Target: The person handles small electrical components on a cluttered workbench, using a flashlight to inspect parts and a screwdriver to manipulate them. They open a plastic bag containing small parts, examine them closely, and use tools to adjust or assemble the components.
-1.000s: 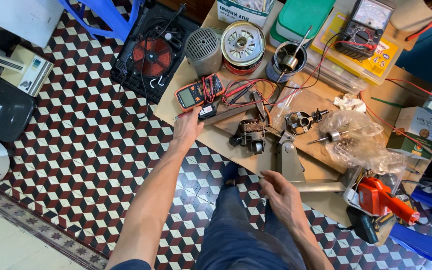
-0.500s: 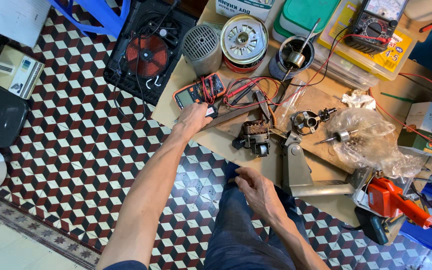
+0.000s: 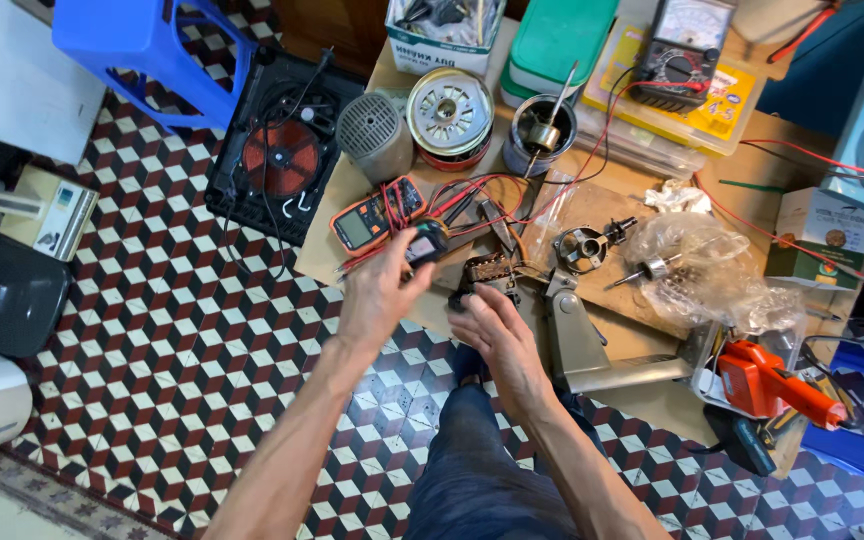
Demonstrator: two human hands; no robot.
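Checkered floor tiles ran under a cluttered low workbench (image 3: 652,375). Left hand (image 3: 380,290) pinched a small black tester (image 3: 426,243) at its fingertips — the motor part (image 3: 487,272) lay just right of that grip, under the right hand's (image 3: 492,335) spread fingers.

Bare forearms and hands (image 3: 377,290), no sleeves showing; dark blue jeans (image 3: 472,470) below.
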